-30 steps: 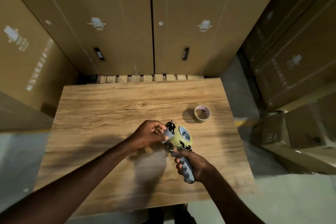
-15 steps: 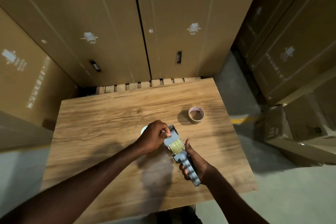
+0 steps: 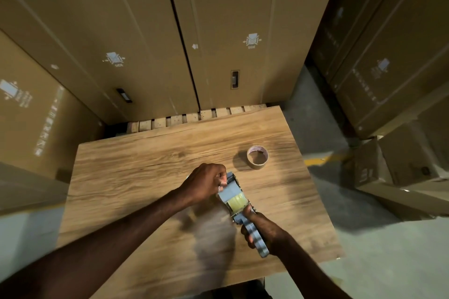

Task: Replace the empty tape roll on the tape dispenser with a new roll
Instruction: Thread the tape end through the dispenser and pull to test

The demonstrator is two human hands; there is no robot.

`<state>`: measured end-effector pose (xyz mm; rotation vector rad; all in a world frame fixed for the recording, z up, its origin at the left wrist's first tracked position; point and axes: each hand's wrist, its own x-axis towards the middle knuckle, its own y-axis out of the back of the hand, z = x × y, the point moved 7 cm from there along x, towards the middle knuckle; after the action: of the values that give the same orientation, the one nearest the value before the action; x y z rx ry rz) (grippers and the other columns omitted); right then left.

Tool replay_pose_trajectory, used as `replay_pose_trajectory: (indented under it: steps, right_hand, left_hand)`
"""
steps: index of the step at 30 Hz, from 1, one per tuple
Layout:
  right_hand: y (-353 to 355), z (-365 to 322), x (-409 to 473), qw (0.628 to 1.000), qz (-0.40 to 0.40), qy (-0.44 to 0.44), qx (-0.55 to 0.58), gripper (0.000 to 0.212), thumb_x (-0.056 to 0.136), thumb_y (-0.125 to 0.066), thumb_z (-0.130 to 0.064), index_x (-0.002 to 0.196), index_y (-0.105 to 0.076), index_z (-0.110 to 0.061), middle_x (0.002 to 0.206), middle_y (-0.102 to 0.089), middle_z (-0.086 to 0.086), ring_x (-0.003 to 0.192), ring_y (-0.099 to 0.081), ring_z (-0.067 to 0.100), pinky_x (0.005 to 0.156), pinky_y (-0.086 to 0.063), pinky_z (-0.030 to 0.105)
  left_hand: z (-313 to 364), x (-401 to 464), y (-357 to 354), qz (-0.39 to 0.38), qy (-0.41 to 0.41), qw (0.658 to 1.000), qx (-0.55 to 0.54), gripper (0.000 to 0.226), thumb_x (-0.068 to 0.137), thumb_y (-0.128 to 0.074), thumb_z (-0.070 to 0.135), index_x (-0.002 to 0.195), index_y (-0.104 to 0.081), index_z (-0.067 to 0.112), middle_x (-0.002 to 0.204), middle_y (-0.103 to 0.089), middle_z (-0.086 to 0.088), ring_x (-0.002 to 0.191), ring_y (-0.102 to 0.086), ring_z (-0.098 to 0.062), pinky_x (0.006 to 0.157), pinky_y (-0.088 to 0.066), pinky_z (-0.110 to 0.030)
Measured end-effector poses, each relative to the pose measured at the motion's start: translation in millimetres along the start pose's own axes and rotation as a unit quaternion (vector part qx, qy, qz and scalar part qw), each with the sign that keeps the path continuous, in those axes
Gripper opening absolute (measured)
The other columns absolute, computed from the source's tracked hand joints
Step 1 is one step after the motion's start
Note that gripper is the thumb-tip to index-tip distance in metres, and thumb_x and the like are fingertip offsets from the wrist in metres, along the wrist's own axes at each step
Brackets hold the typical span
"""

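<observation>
Head view, looking down on the wooden table (image 3: 150, 177). I hold the tape dispenser (image 3: 234, 198) just right of frame centre, above the tabletop; I cannot tell whether it touches the wood. My right hand (image 3: 263, 230) wraps its fingers closed around the grey ribbed handle in the lower right, the thumb reaching up to rest near the new roll (image 3: 237, 201), whose yellowish tape shows seated in the frame. My left hand (image 3: 206, 183) sits at the dispenser's upper, front end, fingertips pressed together in a pinch on what I take to be the free tape end or the front flap; the view is too small to say which. The empty core (image 3: 258, 156) stands on its edge-ring on the table, up and right of the dispenser, well apart from both hands. Cardboard boxes (image 3: 218, 19) fill the upper frame.

Step in hand, by my judgement: threading the tape's leading end through the front of the dispenser, the roll itself already mounted. The next move calls for drawing the end out toward the cutting edge while my right hand keeps the handle steady, with the sticky side kept off my fingers.
</observation>
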<state>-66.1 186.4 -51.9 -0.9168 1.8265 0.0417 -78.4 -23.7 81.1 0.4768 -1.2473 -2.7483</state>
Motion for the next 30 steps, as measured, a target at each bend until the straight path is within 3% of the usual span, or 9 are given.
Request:
replay_pose_trajectory:
  steps: [3,6,8,13,16,20,24,27,30]
  right_hand:
    - [-1.6,-1.7,0.4,1.000,0.005,0.000,-0.031,0.062,0.085,-0.057,-0.078,0.101,-0.070,-0.020,0.059,-0.049,-0.008,0.043,-0.043,0.007,0.040,-0.032,0.022]
    - [-2.6,0.1,5.5,0.998,0.018,-0.008,-0.059,0.077,0.066,-0.066,-0.091,0.098,-0.069,-0.021,0.064,-0.042,-0.004,0.051,-0.034,0.013,0.063,-0.009,0.038]
    - [-3.7,1.1,6.1,0.999,0.015,-0.014,-0.049,0.083,0.060,-0.069,-0.093,0.100,-0.066,-0.021,0.066,-0.036,-0.003,0.054,-0.027,0.014,0.070,-0.003,0.045]
    - [-7.6,-6.6,-1.4,0.997,0.033,-0.024,-0.059,0.081,0.061,-0.065,-0.096,0.094,-0.068,-0.022,0.063,-0.031,-0.005,0.052,-0.022,0.012,0.052,-0.011,0.031]
    - [-11.8,-11.0,-5.5,0.996,0.043,-0.037,-0.067,0.075,0.060,-0.069,-0.094,0.086,-0.069,-0.024,0.062,-0.030,-0.007,0.051,-0.021,0.010,0.043,-0.017,0.025]
    - [-9.8,-12.3,-10.1,0.996,0.023,-0.042,-0.070,0.065,0.066,-0.072,-0.088,0.085,-0.075,-0.025,0.064,-0.030,-0.006,0.052,-0.023,0.010,0.045,-0.019,0.026]
    - [-8.3,-5.5,-13.2,0.994,-0.053,-0.080,-0.052,0.046,0.078,-0.082,-0.059,0.097,-0.076,-0.017,0.069,-0.049,-0.003,0.054,-0.036,0.010,0.048,-0.024,0.024]
    - [-17.0,-2.2,-12.4,0.991,-0.077,-0.107,0.009,0.013,0.084,-0.081,-0.018,0.082,-0.073,-0.009,0.069,-0.059,0.002,0.057,-0.054,0.015,0.053,-0.044,0.024]
    - [-28.3,-7.4,-8.1,0.994,-0.067,-0.085,-0.005,0.011,0.087,-0.076,-0.007,0.076,-0.076,-0.010,0.069,-0.065,0.005,0.055,-0.061,0.016,0.050,-0.049,0.023]
  left_hand:
    - [2.8,0.7,5.3,0.011,-0.001,1.000,0.009,0.031,0.075,-0.066,-0.004,0.076,-0.060,0.026,0.079,-0.073,0.005,0.084,-0.073,-0.005,0.071,-0.059,-0.032]
    - [8.6,-0.3,5.3,0.019,-0.025,0.999,0.031,0.037,0.074,-0.062,-0.010,0.076,-0.057,0.026,0.072,-0.066,0.009,0.086,-0.074,-0.007,0.065,-0.054,-0.027]
    - [13.5,-1.7,3.5,0.021,-0.047,0.998,0.048,0.036,0.074,-0.059,-0.013,0.078,-0.056,0.024,0.072,-0.064,0.009,0.086,-0.074,-0.008,0.062,-0.051,-0.025]
    - [19.8,-1.9,-0.5,0.018,-0.080,0.994,0.075,0.031,0.073,-0.062,-0.009,0.084,-0.056,0.019,0.080,-0.064,0.008,0.079,-0.066,-0.013,0.059,-0.040,-0.021]
    - [18.2,-0.7,1.8,0.019,-0.076,0.995,0.061,0.027,0.074,-0.064,-0.009,0.084,-0.059,0.016,0.080,-0.065,0.008,0.073,-0.058,-0.008,0.059,-0.037,-0.020]
    - [17.2,0.3,2.2,0.008,-0.079,0.996,0.051,0.024,0.076,-0.063,-0.010,0.085,-0.062,0.012,0.081,-0.071,0.004,0.075,-0.063,-0.005,0.061,-0.045,-0.020]
    - [13.7,3.7,3.6,0.012,-0.070,0.997,0.027,0.026,0.077,-0.058,-0.010,0.085,-0.062,0.014,0.084,-0.075,0.003,0.087,-0.072,-0.008,0.070,-0.055,-0.029]
    - [15.8,3.3,5.3,0.002,-0.071,0.997,-0.005,0.028,0.077,-0.052,-0.012,0.084,-0.062,0.014,0.083,-0.073,0.003,0.090,-0.073,-0.003,0.070,-0.057,-0.027]
    - [9.8,-1.1,8.7,0.004,-0.080,0.997,-0.012,0.030,0.079,-0.053,-0.012,0.082,-0.060,0.018,0.078,-0.067,0.009,0.087,-0.072,0.001,0.068,-0.056,-0.022]
